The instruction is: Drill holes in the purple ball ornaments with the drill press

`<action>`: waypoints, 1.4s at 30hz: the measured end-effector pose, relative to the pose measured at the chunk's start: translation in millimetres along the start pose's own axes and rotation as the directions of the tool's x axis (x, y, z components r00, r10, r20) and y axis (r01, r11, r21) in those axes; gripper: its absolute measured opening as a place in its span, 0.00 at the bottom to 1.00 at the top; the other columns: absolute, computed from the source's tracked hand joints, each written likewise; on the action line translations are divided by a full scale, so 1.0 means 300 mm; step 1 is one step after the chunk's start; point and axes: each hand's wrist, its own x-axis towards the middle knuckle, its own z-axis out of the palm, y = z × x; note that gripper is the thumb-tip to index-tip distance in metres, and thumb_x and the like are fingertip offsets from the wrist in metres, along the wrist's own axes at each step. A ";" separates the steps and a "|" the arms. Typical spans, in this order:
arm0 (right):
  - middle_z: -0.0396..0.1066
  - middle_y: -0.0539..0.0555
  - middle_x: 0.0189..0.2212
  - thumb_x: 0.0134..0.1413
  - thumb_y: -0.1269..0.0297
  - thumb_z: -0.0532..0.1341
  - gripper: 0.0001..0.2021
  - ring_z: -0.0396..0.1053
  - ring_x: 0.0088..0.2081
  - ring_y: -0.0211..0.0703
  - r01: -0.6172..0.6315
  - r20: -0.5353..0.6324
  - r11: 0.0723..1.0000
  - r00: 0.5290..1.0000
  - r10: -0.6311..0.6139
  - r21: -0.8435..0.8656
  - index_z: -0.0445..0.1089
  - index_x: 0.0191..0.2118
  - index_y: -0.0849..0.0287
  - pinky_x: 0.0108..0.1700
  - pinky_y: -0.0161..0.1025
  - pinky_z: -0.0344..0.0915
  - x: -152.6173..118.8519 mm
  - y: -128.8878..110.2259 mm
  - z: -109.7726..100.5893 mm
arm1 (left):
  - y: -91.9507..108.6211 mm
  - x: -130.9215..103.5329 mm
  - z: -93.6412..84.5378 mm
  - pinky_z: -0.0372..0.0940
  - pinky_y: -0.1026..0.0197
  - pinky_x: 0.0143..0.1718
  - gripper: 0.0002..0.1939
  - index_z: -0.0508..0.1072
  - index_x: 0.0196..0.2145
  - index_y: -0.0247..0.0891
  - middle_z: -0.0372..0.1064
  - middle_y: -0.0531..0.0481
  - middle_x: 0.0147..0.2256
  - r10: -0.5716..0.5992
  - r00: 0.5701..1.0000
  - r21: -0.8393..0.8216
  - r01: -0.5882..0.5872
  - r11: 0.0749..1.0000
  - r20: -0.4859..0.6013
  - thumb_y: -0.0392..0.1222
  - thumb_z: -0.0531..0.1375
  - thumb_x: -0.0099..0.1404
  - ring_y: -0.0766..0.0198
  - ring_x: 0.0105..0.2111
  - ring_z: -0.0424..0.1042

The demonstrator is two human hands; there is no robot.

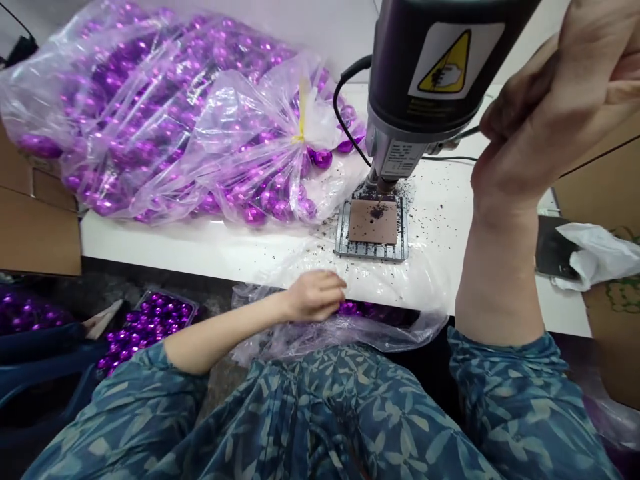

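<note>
A black drill press [420, 80] with a yellow warning label stands over a slotted metal base [371, 251]. On that base lies a brown square board [360, 223] with dark shavings and a small hole. High at the right, my right hand [555, 113] is closed around the press's lever [467, 133]. My left hand [317, 295] is over the table's front edge, its fingers curled together; whatever they may hold is hidden. Below it, an open clear plastic bag [345, 333] hangs at the edge, with shiny purple pieces showing inside.
A big tied bag of purple balls [165, 120] covers the left of the white table [200, 250]. Purple balls fill a tray [155, 320] below at left. Cardboard boxes [40, 230] flank both sides. Crumpled white plastic [600, 253] lies at right. A black cable hangs behind the press.
</note>
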 end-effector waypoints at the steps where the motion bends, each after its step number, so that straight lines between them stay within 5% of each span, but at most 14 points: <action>1: 0.48 0.43 0.13 0.41 0.37 0.66 0.30 0.50 0.14 0.28 0.002 -0.002 1.000 1.000 -0.002 0.000 0.48 0.20 0.52 0.21 0.37 0.37 -0.001 -0.004 0.000 | -0.051 0.069 -0.045 0.79 0.52 0.31 0.18 0.77 0.31 0.53 0.74 0.53 0.29 0.060 0.997 0.083 -0.064 0.995 0.052 0.32 0.53 0.69 0.60 0.32 0.80; 3: 0.46 0.42 0.12 0.39 0.34 0.66 0.33 0.48 0.13 0.27 0.019 -0.029 1.000 0.999 -0.019 0.001 0.45 0.19 0.52 0.21 0.38 0.35 -0.002 -0.009 0.001 | -0.177 0.232 -0.135 0.79 0.52 0.32 0.22 0.78 0.34 0.49 0.74 0.51 0.31 0.012 0.999 0.150 -0.007 0.989 -0.032 0.27 0.48 0.69 0.60 0.33 0.79; 6: 0.46 0.41 0.11 0.42 0.33 0.66 0.35 0.48 0.13 0.26 0.035 -0.045 0.999 0.998 -0.035 -0.008 0.45 0.19 0.54 0.21 0.37 0.34 0.000 -0.009 0.001 | -0.371 0.489 -0.229 0.78 0.49 0.42 0.18 0.79 0.38 0.43 0.79 0.47 0.36 -0.158 0.946 0.184 0.215 0.959 -0.282 0.26 0.52 0.68 0.57 0.39 0.80; 9: 0.47 0.41 0.11 0.43 0.32 0.66 0.35 0.48 0.13 0.25 0.046 -0.042 0.999 0.998 -0.047 -0.013 0.46 0.19 0.55 0.20 0.37 0.34 0.002 -0.003 0.001 | -0.502 0.676 -0.248 0.74 0.37 0.55 0.21 0.81 0.51 0.39 0.79 0.36 0.53 -0.301 0.927 0.327 0.363 0.873 -0.225 0.25 0.56 0.66 0.42 0.54 0.77; 13: 0.47 0.41 0.11 0.44 0.36 0.69 0.34 0.46 0.12 0.27 0.059 -0.056 0.998 0.997 -0.058 0.000 0.48 0.19 0.55 0.18 0.38 0.33 0.001 0.004 -0.002 | -0.572 0.765 -0.223 0.65 0.28 0.63 0.27 0.77 0.60 0.34 0.68 0.27 0.66 -0.487 0.868 0.449 0.476 0.757 -0.098 0.26 0.59 0.64 0.29 0.65 0.68; 17: 0.47 0.41 0.11 0.46 0.39 0.69 0.33 0.47 0.12 0.28 0.059 -0.052 0.998 0.997 -0.059 0.001 0.47 0.20 0.55 0.17 0.37 0.35 -0.002 0.009 -0.004 | -0.590 0.764 -0.213 0.64 0.36 0.66 0.21 0.80 0.50 0.35 0.71 0.29 0.60 -0.470 0.868 0.221 0.496 0.840 -0.159 0.26 0.62 0.60 0.34 0.63 0.70; 20: 0.49 0.40 0.11 0.46 0.38 0.69 0.33 0.46 0.12 0.27 0.058 -0.051 0.998 0.997 -0.058 -0.001 0.48 0.20 0.55 0.17 0.38 0.36 -0.003 0.014 -0.005 | -0.555 0.726 -0.219 0.69 0.44 0.62 0.17 0.78 0.45 0.39 0.77 0.40 0.48 -0.473 0.831 -0.243 0.413 0.878 -0.294 0.31 0.70 0.58 0.45 0.54 0.76; 23: 0.49 0.41 0.11 0.47 0.38 0.69 0.32 0.44 0.12 0.28 0.055 -0.053 0.998 0.997 -0.054 0.012 0.49 0.20 0.54 0.18 0.40 0.36 -0.001 0.022 -0.007 | -0.461 0.644 -0.231 0.75 0.49 0.55 0.18 0.76 0.48 0.43 0.79 0.45 0.45 -0.593 0.763 -0.716 0.261 0.647 -0.257 0.45 0.74 0.63 0.53 0.49 0.80; 25: 0.49 0.41 0.11 0.48 0.38 0.68 0.31 0.43 0.12 0.29 0.060 -0.061 0.998 0.996 -0.060 0.005 0.49 0.21 0.53 0.18 0.42 0.35 0.001 0.027 -0.007 | -0.378 0.577 -0.237 0.77 0.48 0.56 0.19 0.76 0.48 0.43 0.80 0.44 0.48 -0.627 0.764 -0.867 0.203 0.456 -0.151 0.51 0.73 0.65 0.54 0.51 0.81; 27: 0.48 0.41 0.11 0.49 0.38 0.67 0.31 0.42 0.12 0.29 0.068 -0.073 0.998 0.995 -0.069 -0.012 0.48 0.21 0.52 0.18 0.42 0.35 0.001 0.031 -0.004 | -0.300 0.514 -0.231 0.77 0.46 0.59 0.21 0.76 0.48 0.42 0.80 0.43 0.50 -0.617 0.784 -0.923 0.185 0.337 -0.069 0.54 0.74 0.65 0.53 0.54 0.81; 30: 0.47 0.41 0.12 0.49 0.37 0.66 0.30 0.43 0.12 0.29 0.086 -0.085 0.996 0.992 -0.088 -0.027 0.48 0.21 0.52 0.18 0.42 0.35 -0.001 0.033 0.001 | -0.216 0.447 -0.188 0.79 0.48 0.56 0.27 0.76 0.49 0.43 0.82 0.44 0.51 -0.595 0.804 -0.934 0.218 0.284 0.007 0.58 0.78 0.59 0.55 0.50 0.82; 37: 0.43 0.41 0.12 0.49 0.30 0.58 0.34 0.40 0.13 0.26 0.093 -0.074 0.986 0.992 -0.104 -0.140 0.40 0.24 0.53 0.19 0.40 0.40 -0.003 0.046 0.007 | -0.170 0.428 -0.021 0.76 0.55 0.48 0.32 0.73 0.49 0.40 0.84 0.45 0.45 -0.574 0.818 -0.837 0.281 0.469 -0.047 0.56 0.80 0.56 0.57 0.45 0.83; 42: 0.42 0.41 0.12 0.51 0.30 0.59 0.35 0.40 0.13 0.26 0.106 -0.053 0.989 0.992 -0.112 -0.100 0.41 0.24 0.54 0.21 0.40 0.40 -0.004 0.050 0.005 | -0.190 0.457 0.029 0.74 0.56 0.46 0.29 0.71 0.48 0.41 0.83 0.45 0.45 -0.568 0.818 -0.764 0.307 0.567 -0.093 0.53 0.78 0.57 0.57 0.45 0.83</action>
